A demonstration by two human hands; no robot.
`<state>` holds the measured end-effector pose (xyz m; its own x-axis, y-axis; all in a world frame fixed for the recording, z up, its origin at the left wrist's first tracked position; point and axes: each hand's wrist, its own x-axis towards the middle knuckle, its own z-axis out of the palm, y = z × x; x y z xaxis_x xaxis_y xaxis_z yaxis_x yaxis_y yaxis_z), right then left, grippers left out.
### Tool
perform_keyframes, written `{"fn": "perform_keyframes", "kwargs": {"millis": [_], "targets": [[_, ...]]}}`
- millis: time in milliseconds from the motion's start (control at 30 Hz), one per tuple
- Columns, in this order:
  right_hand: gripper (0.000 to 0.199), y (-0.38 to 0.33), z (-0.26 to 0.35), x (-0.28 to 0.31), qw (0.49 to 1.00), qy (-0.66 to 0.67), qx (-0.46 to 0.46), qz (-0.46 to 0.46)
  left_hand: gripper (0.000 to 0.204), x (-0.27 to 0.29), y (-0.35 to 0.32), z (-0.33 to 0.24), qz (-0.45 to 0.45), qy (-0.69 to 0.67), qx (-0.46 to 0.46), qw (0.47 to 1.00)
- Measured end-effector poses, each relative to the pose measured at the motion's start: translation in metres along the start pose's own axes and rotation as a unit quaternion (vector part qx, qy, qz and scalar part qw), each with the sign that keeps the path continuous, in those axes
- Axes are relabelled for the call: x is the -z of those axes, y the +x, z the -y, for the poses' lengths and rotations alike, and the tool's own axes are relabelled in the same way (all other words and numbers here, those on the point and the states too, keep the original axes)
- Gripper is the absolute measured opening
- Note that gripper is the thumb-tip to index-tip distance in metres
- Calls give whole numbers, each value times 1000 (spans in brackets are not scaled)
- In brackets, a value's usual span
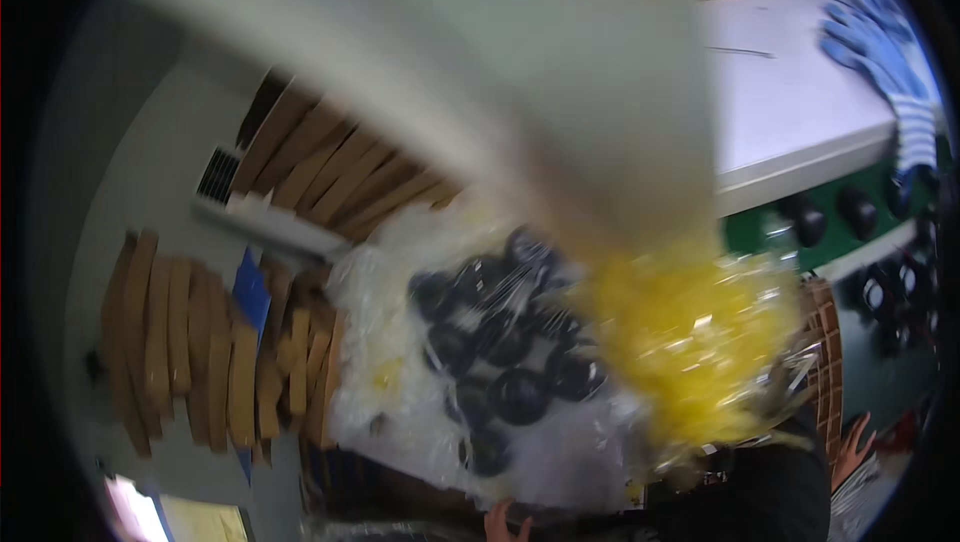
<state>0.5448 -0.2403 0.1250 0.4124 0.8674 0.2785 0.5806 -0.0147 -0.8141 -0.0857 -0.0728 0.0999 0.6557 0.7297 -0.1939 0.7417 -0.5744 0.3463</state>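
My left hand shows only in part at the lower edge, its fingers apart, beside the near rim of a box lined with clear plastic. Inside the lining lie several round black parts, some wrapped in clear bags. My right hand is at the lower right with its fingers spread, beside a brown gridded strip. I see nothing held in it. Between the hands, a crumpled yellow plastic bundle covers the box's right side. A large pale panel, smeared by motion, hides much of the upper middle.
Rows of folded brown cardboard stand at the left, with a blue sheet among them. More cardboard stands behind the box. A white table at the upper right bears blue gloves. Black parts lie at the far right.
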Motion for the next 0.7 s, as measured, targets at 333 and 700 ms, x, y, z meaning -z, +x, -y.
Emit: {"fn": "perform_keyframes", "kwargs": {"millis": [333, 700], "targets": [[52, -151, -133, -82, 970, -215, 38, -104, 35, -48, 34, 71, 45, -101, -4, 994], [52, -255, 78, -145, 864, -359, -321, -148, 50, -52, 105, 83, -160, 36, -84, 983]]}}
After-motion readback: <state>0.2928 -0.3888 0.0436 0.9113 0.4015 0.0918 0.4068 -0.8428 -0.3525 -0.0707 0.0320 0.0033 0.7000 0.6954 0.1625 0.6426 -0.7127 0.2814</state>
